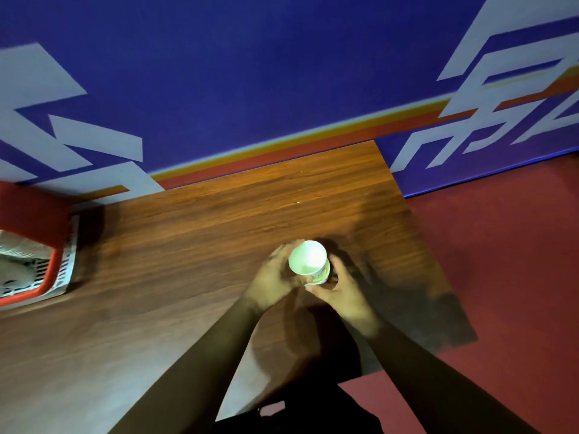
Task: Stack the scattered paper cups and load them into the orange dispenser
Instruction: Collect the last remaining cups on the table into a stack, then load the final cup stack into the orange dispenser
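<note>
A stack of white paper cups (308,258) with a green-yellow print stands upright above the wooden table (194,245), mouth towards me. My left hand (275,277) wraps its left side and my right hand (341,292) cups its right side and base. How many cups are nested is hidden by my fingers. The orange dispenser (34,214) sits at the table's far left, partly out of frame, with a white grille and pale contents below its red body.
A blue wall with grey lettering and an orange-yellow stripe (282,73) runs behind the table. The table's right edge drops to a dark red floor (501,261). A dark garment (297,415) shows at the bottom.
</note>
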Demonstrator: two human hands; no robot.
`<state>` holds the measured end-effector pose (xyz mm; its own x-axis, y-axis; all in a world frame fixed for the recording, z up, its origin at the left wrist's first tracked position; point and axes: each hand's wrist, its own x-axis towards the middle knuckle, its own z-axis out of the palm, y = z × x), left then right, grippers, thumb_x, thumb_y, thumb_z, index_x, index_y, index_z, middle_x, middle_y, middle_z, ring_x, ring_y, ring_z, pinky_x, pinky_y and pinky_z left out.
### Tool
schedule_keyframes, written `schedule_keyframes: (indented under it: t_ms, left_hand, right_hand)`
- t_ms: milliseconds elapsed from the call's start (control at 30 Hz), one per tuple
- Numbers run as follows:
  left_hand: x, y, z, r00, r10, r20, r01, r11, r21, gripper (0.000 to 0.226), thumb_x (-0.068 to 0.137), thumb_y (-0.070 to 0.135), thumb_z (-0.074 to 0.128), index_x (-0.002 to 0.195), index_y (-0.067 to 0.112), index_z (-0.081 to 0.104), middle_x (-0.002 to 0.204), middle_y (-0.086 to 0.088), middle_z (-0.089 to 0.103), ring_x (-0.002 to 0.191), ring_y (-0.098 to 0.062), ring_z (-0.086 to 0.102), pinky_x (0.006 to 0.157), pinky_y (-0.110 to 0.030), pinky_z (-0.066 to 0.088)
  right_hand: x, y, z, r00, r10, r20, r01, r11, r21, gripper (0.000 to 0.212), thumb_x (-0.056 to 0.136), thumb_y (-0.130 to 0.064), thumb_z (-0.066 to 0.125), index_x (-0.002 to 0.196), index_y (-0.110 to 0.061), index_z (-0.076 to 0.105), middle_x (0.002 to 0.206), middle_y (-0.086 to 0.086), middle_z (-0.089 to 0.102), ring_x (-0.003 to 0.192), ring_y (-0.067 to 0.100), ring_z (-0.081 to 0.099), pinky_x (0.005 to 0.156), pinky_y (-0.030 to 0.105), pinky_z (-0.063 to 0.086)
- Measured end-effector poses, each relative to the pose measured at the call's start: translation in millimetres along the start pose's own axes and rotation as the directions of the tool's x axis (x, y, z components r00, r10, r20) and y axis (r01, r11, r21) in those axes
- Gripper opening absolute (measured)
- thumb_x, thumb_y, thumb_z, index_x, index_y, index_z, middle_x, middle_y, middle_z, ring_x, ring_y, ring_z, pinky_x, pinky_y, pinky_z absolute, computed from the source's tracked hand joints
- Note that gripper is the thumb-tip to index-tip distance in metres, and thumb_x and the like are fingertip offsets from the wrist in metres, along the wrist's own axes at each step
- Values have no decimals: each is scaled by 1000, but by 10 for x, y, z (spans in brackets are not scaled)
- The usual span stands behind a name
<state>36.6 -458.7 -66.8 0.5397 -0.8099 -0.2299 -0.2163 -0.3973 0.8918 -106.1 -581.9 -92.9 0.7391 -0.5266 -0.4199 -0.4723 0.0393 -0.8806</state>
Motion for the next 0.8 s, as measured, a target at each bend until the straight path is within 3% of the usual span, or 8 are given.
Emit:
schedule_keyframes:
  t_ms: [67,167,333,500,600,667,733,800]
  left_hand:
    - [13,-102,43,997,-57,44,58,998,-23,83,76,22,85,145,32,40,146,9,45,140,-7,41,118,-22,29]
    - [4,-149,11,977,-174,122,191,970,-149,87,79,30,85,149,42,36,154,17,37,144,-9,37,122,-31,29]
    - [-165,-235,-264,957,-288,-21,258,884,-391,59,89,29,76,138,47,48,147,11,53,132,-12,53,115,-44,43]
    - [-608,-208,-717,908,-348,-232,195,843,-501,41,100,35,58,140,31,52,117,-4,67,89,-13,67,85,-34,58]
    - [-945,-299,-1085,870,-369,-328,169,847,-504,59,94,57,57,147,31,48,112,-1,70,90,-14,69,85,-36,60]
    - [-1157,-347,-1329,854,-372,-364,154,848,-507,56,96,53,55,147,33,46,114,-2,71,92,-15,69,85,-36,59]
    - [-1393,-407,-1577,837,-352,-418,104,854,-511,43,101,42,52,144,36,47,117,-1,70,91,-13,68,83,-33,59]
    - [-1609,-488,-1795,817,-334,-469,56,857,-512,35,103,38,51,139,36,51,119,2,69,91,-9,67,81,-32,57]
  right_hand:
    - [41,23,33,1000,-11,11,11,1000,-7,88,65,-33,84,142,-23,42,133,-9,59,124,7,56,107,42,46]
    - [95,-13,80,1000,-4,-4,4,1000,-23,89,68,-35,85,145,-21,42,137,-7,54,127,9,51,109,38,43]
    - [210,-217,309,998,13,58,-11,1000,-24,84,68,-28,88,142,-19,48,134,-5,58,122,10,55,98,26,46]
    - [250,-657,817,981,-46,186,47,999,-1,72,75,-15,83,139,-8,50,117,-4,56,108,8,54,80,14,40]
    - [179,-951,1222,959,-77,271,71,997,33,54,81,-14,78,130,-7,56,103,-14,55,91,-2,55,74,9,43]
    - [106,-1132,1485,943,-84,322,75,996,42,36,85,-12,74,116,-18,57,93,-22,53,78,-13,57,68,3,45]
    - [20,-1307,1824,922,-107,372,100,994,39,26,85,-15,74,100,-29,57,94,-22,60,86,-13,62,75,7,49]
    - [-71,-1444,2150,899,-129,419,123,992,42,27,82,-21,78,100,-30,60,104,-13,70,102,5,67,90,25,53]
